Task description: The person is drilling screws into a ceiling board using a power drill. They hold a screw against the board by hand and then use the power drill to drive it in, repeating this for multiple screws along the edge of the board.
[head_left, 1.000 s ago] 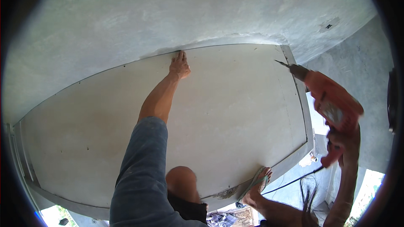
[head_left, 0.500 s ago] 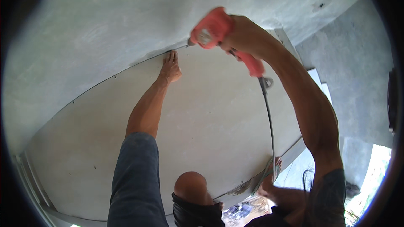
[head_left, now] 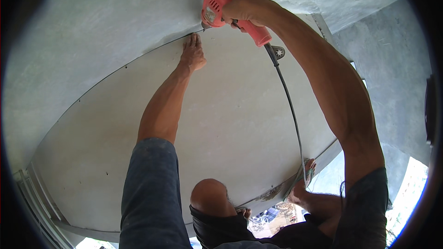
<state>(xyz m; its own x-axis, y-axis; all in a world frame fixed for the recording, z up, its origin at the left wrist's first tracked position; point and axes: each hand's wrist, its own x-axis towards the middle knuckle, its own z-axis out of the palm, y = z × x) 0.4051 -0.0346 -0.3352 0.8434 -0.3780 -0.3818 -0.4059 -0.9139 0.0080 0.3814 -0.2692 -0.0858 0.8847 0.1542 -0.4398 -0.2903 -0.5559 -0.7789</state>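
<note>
My left hand (head_left: 193, 53) lies with extended fingers on a pale board (head_left: 230, 101), at its long far edge against the grey plastered wall (head_left: 106, 18). My right hand (head_left: 244, 7) grips a red corded drill (head_left: 214, 14) just above and right of my left fingertips, its nose down at the seam between board and wall. The drill's tip is too small to make out clearly. A black cord (head_left: 288, 97) hangs from its handle, with a small tab attached, and runs down across the board toward my foot.
My knee (head_left: 207, 196) and my sandalled foot (head_left: 304, 180) are on the board near its near edge. Beyond that edge, a lower level with some cloth (head_left: 270, 214) shows. Metal rails (head_left: 41, 203) line the left end; another grey wall (head_left: 387, 64) rises at the right.
My right hand has swung the drill up and leftward from the right side to the far seam. My left hand stays on the board, appearing slightly higher in the picture now.
</note>
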